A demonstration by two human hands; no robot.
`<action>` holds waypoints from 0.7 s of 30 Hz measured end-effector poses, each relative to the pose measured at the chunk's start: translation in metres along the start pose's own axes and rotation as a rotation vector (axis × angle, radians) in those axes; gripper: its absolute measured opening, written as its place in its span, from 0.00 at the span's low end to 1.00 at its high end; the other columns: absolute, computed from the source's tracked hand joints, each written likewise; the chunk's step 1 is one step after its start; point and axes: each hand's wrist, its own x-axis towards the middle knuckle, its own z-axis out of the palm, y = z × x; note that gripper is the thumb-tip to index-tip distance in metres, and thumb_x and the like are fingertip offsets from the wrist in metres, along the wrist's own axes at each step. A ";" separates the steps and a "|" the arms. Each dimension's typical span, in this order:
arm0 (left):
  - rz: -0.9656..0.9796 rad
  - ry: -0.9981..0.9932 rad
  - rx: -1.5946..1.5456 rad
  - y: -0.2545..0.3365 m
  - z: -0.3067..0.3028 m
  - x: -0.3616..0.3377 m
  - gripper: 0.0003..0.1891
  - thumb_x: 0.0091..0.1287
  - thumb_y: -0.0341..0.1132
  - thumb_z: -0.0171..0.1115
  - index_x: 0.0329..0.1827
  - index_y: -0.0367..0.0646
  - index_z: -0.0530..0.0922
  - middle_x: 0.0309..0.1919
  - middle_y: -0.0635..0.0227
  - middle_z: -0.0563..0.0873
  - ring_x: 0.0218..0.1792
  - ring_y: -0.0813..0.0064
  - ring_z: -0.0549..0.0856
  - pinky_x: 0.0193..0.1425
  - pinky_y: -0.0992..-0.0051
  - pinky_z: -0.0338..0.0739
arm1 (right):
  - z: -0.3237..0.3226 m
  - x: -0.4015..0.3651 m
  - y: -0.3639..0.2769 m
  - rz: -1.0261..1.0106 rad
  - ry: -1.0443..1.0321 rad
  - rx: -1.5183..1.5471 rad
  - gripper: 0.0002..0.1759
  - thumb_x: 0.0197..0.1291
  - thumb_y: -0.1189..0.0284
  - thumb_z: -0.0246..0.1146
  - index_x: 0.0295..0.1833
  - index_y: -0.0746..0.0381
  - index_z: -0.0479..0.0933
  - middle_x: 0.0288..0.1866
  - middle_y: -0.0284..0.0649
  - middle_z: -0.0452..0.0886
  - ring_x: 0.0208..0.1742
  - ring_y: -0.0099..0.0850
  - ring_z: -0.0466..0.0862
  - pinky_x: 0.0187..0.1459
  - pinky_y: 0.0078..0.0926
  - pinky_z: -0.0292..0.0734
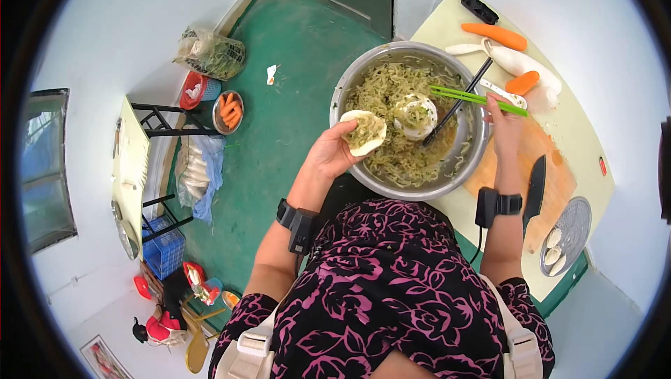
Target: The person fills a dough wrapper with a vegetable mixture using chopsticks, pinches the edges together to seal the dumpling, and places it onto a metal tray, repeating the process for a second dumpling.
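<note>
My left hand holds a round dumpling wrapper with shredded green filling on it, at the left rim of a large steel bowl. In my right hand is a pair of green chopsticks, their tips over the bowl. Shredded filling covers much of the bowl's inside. A small white bowl, partly filled with it, sits in the middle. One dark stick-like utensil leans from the filling across the right rim, passing under the chopsticks.
Right of the bowl, the table holds carrots, a white radish, a cutting board, a knife and a steel plate with several dumplings. A bowl of carrots stands on the floor. Another person is at lower left.
</note>
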 end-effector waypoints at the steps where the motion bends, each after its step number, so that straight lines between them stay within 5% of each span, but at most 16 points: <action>1: -0.030 -0.014 0.011 0.000 0.003 -0.002 0.17 0.60 0.29 0.51 0.52 0.34 0.66 0.48 0.55 0.75 0.50 0.61 0.76 0.53 0.59 0.72 | 0.002 0.005 0.008 0.040 0.011 0.054 0.10 0.53 0.72 0.60 0.39 0.66 0.77 0.29 0.35 0.77 0.24 0.18 0.72 0.22 0.13 0.66; 7: -0.130 -0.003 0.020 -0.003 0.020 -0.011 0.19 0.59 0.30 0.51 0.53 0.35 0.65 0.48 0.54 0.75 0.48 0.59 0.77 0.46 0.61 0.77 | -0.011 0.002 0.018 0.149 0.034 0.021 0.11 0.51 0.71 0.62 0.40 0.64 0.75 0.24 0.30 0.74 0.22 0.16 0.69 0.22 0.11 0.60; 10: -0.117 0.013 0.044 -0.003 0.029 -0.019 0.19 0.59 0.30 0.50 0.54 0.35 0.65 0.48 0.53 0.75 0.47 0.58 0.78 0.42 0.62 0.80 | -0.033 -0.032 0.019 0.184 0.293 -0.181 0.12 0.51 0.71 0.62 0.40 0.64 0.75 0.24 0.29 0.73 0.23 0.15 0.68 0.23 0.11 0.60; 12: -0.117 -0.018 0.035 -0.001 0.031 -0.018 0.19 0.59 0.30 0.50 0.54 0.35 0.65 0.47 0.53 0.75 0.47 0.58 0.78 0.42 0.62 0.80 | -0.035 -0.066 0.008 0.214 0.235 0.022 0.12 0.53 0.69 0.60 0.40 0.65 0.75 0.26 0.30 0.73 0.25 0.16 0.70 0.25 0.12 0.63; 15: -0.135 -0.066 0.006 0.001 0.028 -0.018 0.19 0.60 0.31 0.49 0.54 0.35 0.65 0.47 0.53 0.75 0.46 0.58 0.78 0.43 0.62 0.79 | 0.015 -0.099 -0.025 0.417 -0.296 0.170 0.24 0.60 0.55 0.48 0.41 0.65 0.76 0.29 0.38 0.77 0.31 0.25 0.77 0.35 0.21 0.71; 16: -0.133 -0.062 0.007 0.000 0.029 -0.015 0.19 0.60 0.31 0.49 0.54 0.35 0.64 0.47 0.53 0.75 0.46 0.58 0.78 0.44 0.62 0.79 | 0.037 -0.104 -0.017 0.483 -0.540 0.357 0.31 0.60 0.48 0.42 0.45 0.65 0.74 0.37 0.40 0.77 0.40 0.26 0.76 0.44 0.25 0.69; 18: -0.129 -0.049 0.037 0.000 0.034 -0.011 0.19 0.60 0.31 0.49 0.54 0.35 0.64 0.47 0.53 0.76 0.45 0.59 0.78 0.44 0.63 0.78 | 0.075 -0.114 -0.027 0.779 -0.700 0.676 0.35 0.60 0.45 0.37 0.50 0.65 0.71 0.45 0.39 0.74 0.49 0.25 0.71 0.49 0.26 0.65; 21: -0.110 -0.020 0.115 -0.001 0.039 -0.009 0.18 0.60 0.31 0.49 0.53 0.36 0.65 0.46 0.54 0.76 0.45 0.60 0.79 0.43 0.64 0.78 | 0.099 -0.101 -0.036 0.774 -0.680 0.827 0.38 0.59 0.42 0.33 0.54 0.64 0.67 0.49 0.38 0.71 0.53 0.25 0.66 0.53 0.28 0.60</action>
